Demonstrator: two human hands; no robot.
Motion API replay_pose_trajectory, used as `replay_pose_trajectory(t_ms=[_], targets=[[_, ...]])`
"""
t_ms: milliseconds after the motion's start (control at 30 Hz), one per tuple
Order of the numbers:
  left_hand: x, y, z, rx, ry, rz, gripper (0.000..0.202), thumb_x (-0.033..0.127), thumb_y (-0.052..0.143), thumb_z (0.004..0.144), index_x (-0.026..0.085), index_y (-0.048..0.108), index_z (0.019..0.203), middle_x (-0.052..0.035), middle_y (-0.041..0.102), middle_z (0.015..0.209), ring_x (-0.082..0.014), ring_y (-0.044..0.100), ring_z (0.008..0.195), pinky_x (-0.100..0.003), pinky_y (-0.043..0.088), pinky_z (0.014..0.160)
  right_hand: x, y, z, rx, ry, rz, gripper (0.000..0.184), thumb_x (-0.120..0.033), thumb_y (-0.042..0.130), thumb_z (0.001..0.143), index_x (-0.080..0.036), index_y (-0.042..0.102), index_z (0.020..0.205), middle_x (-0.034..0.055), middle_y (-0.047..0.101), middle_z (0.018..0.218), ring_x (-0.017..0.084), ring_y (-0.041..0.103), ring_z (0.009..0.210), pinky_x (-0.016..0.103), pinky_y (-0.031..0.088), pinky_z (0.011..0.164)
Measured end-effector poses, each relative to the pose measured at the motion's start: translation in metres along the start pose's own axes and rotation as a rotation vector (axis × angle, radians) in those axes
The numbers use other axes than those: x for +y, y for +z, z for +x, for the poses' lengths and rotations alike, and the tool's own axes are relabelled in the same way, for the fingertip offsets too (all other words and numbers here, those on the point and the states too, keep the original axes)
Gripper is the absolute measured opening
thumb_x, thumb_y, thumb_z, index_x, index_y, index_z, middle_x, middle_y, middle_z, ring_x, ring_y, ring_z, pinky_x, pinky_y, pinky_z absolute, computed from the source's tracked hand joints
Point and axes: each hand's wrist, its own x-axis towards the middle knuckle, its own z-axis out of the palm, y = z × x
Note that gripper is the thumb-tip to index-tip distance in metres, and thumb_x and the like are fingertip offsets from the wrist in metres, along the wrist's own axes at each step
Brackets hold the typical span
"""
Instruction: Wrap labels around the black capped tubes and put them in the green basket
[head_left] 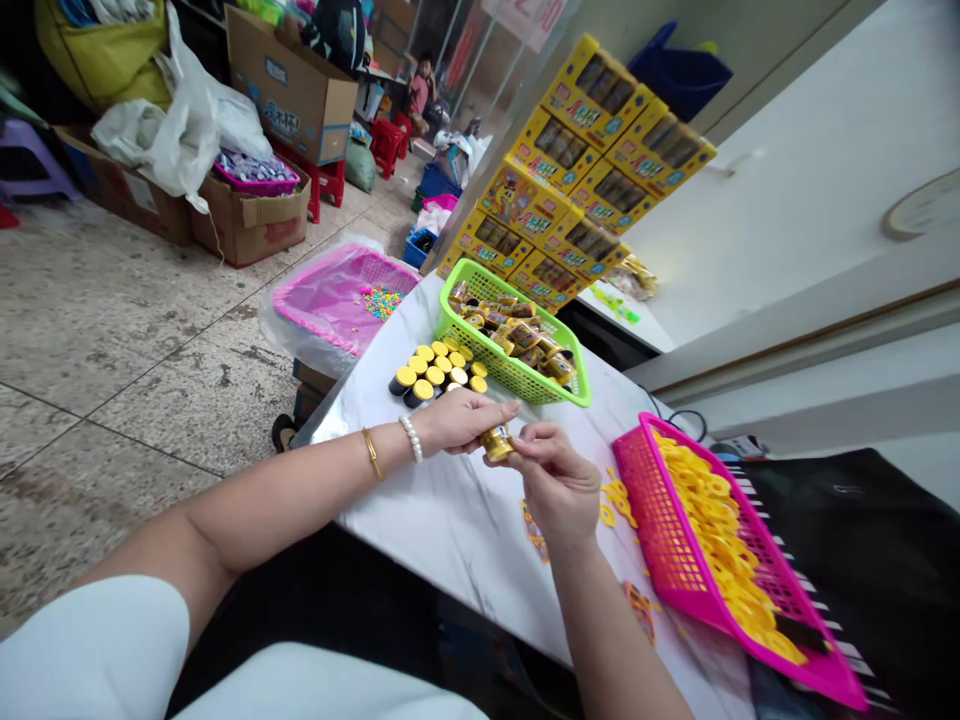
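My left hand (pixel 459 418) is closed round a small gold-and-brown labelled jar (pixel 496 443) above the white marbled table (pixel 465 530). The fingertips of my right hand (pixel 561 482) are pinched against the jar's near side, so both hands are on it. Just beyond my left hand, small black jars with yellow lids (pixel 435 375) stand upright in a close group. Behind them a green basket (pixel 517 375) is heaped with more labelled jars (pixel 517 330). Small yellow ring-shaped pieces (pixel 616 500) lie right of my right hand. Printed labels (pixel 534 532) are partly covered by my right hand and forearm.
A pink basket (pixel 660 540) of yellow plastic pieces (pixel 712 530) stands at the right. Yellow boxes (pixel 555 200) are stacked behind the table. Left of the table is a plastic-lined pink tub (pixel 315 300) with coloured bits. Cartons (pixel 289 90) fill the floor beyond; a person sits far back.
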Motion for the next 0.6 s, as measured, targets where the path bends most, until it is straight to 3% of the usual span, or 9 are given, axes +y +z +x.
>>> replay_pose_trajectory(t_ms=[200, 433, 600], targets=[[0.000, 0.004, 0.002, 0.046, -0.172, -0.060, 0.052, 0.060, 0.057, 0.089, 0.017, 0.055, 0.059, 0.0060, 0.040, 0.037, -0.0053, 0.025, 0.028, -0.021, 0.018, 0.031, 0.008, -0.001, -0.006, 0.044, -0.182, -0.175, 0.014, -0.014, 0.075, 0.083, -0.027, 0.076, 0.086, 0.0000, 0.055, 0.087, 0.013, 0.064, 0.070, 0.033, 0.066, 0.062], [0.000, 0.003, 0.000, 0.071, -0.153, 0.059, 0.054, 0.060, 0.060, 0.087, 0.019, 0.049, 0.054, 0.0065, 0.035, 0.034, -0.0067, 0.029, 0.030, -0.021, 0.018, 0.033, -0.002, 0.005, -0.003, -0.090, -0.338, -0.469, 0.030, -0.007, 0.078, 0.079, -0.028, 0.077, 0.099, 0.0032, 0.060, 0.095, 0.014, 0.065, 0.080, 0.027, 0.060, 0.065], [0.001, 0.005, -0.001, 0.067, -0.177, 0.066, 0.056, 0.063, 0.062, 0.084, 0.020, 0.048, 0.052, 0.0065, 0.034, 0.033, -0.0065, 0.028, 0.030, -0.022, 0.018, 0.034, -0.006, 0.010, -0.009, -0.075, -0.486, -0.511, 0.035, 0.001, 0.073, 0.078, -0.028, 0.078, 0.097, 0.0016, 0.059, 0.094, 0.012, 0.066, 0.075, 0.025, 0.062, 0.065]])
